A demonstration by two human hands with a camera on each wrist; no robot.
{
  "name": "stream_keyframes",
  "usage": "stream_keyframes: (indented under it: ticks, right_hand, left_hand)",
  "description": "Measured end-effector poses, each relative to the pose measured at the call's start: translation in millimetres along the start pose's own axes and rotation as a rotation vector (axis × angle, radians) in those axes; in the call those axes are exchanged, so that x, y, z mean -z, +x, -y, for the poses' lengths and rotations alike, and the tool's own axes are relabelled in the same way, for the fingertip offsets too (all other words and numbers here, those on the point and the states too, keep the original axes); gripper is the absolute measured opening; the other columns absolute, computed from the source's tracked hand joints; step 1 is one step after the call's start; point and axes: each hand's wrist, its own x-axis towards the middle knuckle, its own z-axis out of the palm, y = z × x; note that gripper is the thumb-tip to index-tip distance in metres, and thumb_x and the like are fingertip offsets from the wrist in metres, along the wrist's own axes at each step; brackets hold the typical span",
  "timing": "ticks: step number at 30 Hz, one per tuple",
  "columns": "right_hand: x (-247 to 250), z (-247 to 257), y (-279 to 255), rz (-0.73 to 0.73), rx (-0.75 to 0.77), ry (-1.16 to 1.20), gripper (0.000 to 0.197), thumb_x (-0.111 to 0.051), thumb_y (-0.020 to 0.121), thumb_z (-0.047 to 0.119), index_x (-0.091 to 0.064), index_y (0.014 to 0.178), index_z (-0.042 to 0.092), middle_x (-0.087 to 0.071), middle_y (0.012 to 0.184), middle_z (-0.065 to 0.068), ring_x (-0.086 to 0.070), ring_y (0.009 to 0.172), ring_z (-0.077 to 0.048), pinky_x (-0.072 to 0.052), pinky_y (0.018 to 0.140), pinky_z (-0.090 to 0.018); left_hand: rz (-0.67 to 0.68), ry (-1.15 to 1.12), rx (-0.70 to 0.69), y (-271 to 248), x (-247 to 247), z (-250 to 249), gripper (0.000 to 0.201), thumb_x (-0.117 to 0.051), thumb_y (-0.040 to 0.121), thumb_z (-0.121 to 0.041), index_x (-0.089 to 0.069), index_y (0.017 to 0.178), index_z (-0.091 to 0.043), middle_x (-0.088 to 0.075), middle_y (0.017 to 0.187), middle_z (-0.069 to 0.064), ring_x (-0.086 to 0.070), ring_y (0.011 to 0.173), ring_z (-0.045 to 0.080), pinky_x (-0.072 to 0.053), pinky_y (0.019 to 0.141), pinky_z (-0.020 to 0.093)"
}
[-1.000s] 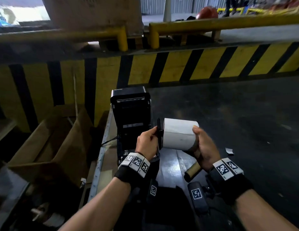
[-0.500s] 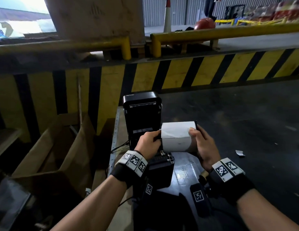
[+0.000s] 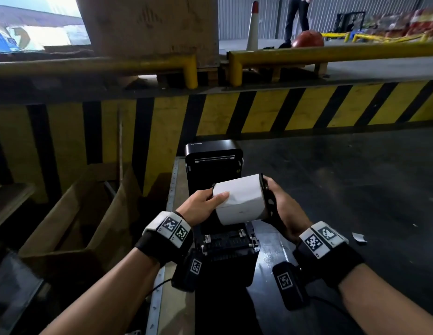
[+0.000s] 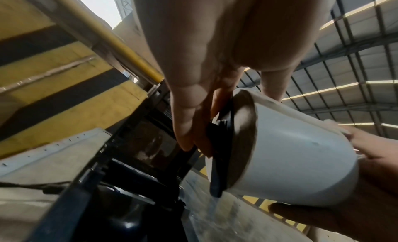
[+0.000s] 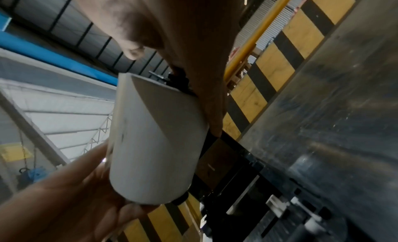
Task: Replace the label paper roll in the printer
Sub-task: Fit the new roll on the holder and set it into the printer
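Both hands have carried the white label roll closer over the open Xprinter bay; left hand and right hand fingers clamp its 2 black end guides, ready for seating

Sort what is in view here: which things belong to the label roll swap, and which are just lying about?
Job in hand:
- white label roll, held at its ends by left hand and right hand
- black end guides on the roll
- open printer

Lying about:
- cardboard box
- paper scrap
- traffic cone
- red helmet
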Motion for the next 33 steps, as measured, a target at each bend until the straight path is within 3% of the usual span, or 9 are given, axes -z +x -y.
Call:
stream_keyframes:
  ticks: [3,6,9,14,17,22,26,30,33]
  right_hand:
    - [-4,-2,15,-0.048,0.022,0.052,0.032,-0.035,0.096,0.020,-0.062,0.110,0.030,-0.068,0.107,-0.001,-0.065,0.094,-0.018,-0.055,0.067,-0.031]
    - [-12,-10,28,-0.010,0.087,-0.011,0.026,-0.039,0.096,0.018,-0.057,0.114,0.021,-0.064,0.100,-0.002,-0.061,0.085,-0.015,-0.053,0.057,-0.025]
    - [-15,-23,42,-0.057,0.155,-0.053,0.020,-0.045,0.094,0.017,-0.055,0.109,0.010,-0.061,0.089,-0.001,-0.055,0.079,-0.014,-0.049,0.064,-0.030]
    - [-9,-36,68,-0.032,0.179,-0.180,0.021,-0.056,0.088,0.013,-0.063,0.106,0.006,-0.065,0.088,0.000,-0.060,0.083,-0.012,-0.050,0.079,-0.040]
    - [1,-43,84,-0.026,0.261,-0.425,0.017,-0.064,0.083,0.015,-0.070,0.097,0.010,-0.064,0.084,0.001,-0.061,0.077,-0.003,-0.051,0.082,-0.039]
    - [11,-52,113,0.085,0.175,-0.571,0.021,-0.066,0.081,0.019,-0.071,0.099,0.009,-0.072,0.099,-0.014,-0.067,0.092,-0.023,-0.053,0.089,-0.045]
    - [18,-57,127,0.168,0.152,-0.827,0.025,-0.067,0.080,0.017,-0.069,0.104,0.009,-0.072,0.104,-0.011,-0.066,0.093,-0.020,-0.051,0.085,-0.032]
    - [26,-71,134,0.235,0.152,-0.948,0.022,-0.067,0.079,0.022,-0.069,0.100,0.015,-0.072,0.102,-0.011,-0.067,0.094,-0.026,-0.052,0.086,-0.049]
    - [25,-80,136,0.246,0.172,-1.005,0.022,-0.065,0.081,0.026,-0.068,0.101,0.016,-0.070,0.103,-0.006,-0.064,0.091,-0.021,-0.052,0.080,-0.040]
  left_hand:
    - [0.026,0.023,0.008,2,13,5,0.038,-0.052,0.090,-0.042,-0.062,0.116,-0.016,-0.069,0.115,0.005,-0.065,0.107,0.018,-0.049,0.100,0.042]
    - [0.056,0.047,-0.015,5,24,11,0.050,-0.057,0.085,-0.048,-0.055,0.126,-0.020,-0.066,0.123,0.000,-0.062,0.112,0.013,-0.047,0.103,0.041]
    - [0.049,0.073,0.000,8,32,19,0.066,-0.061,0.070,-0.061,-0.055,0.125,-0.024,-0.067,0.122,-0.002,-0.063,0.112,0.011,-0.048,0.102,0.041]
    - [-0.006,0.052,0.041,17,39,40,0.055,-0.070,0.063,-0.065,-0.056,0.113,-0.047,-0.068,0.119,-0.002,-0.064,0.111,0.014,-0.049,0.100,0.045]
    - [-0.041,0.092,0.078,26,42,52,0.057,-0.070,0.055,-0.072,-0.054,0.107,-0.058,-0.070,0.114,-0.002,-0.066,0.106,0.018,-0.052,0.096,0.046]
    - [-0.052,0.172,0.100,38,38,66,0.062,-0.068,0.062,-0.064,-0.049,0.119,-0.049,-0.070,0.112,-0.004,-0.067,0.101,0.015,-0.053,0.094,0.042]
    - [-0.062,0.244,0.139,47,31,78,0.062,-0.069,0.074,-0.047,-0.045,0.131,-0.039,-0.067,0.109,-0.007,-0.063,0.101,0.013,-0.051,0.092,0.031]
    - [-0.055,0.289,0.159,51,23,89,0.067,-0.068,0.075,-0.050,-0.041,0.135,-0.037,-0.067,0.115,-0.002,-0.063,0.106,0.016,-0.051,0.091,0.030]
    - [-0.077,0.324,0.170,51,17,95,0.070,-0.068,0.076,-0.048,-0.040,0.138,-0.030,-0.066,0.118,-0.001,-0.061,0.108,0.015,-0.045,0.086,0.022]
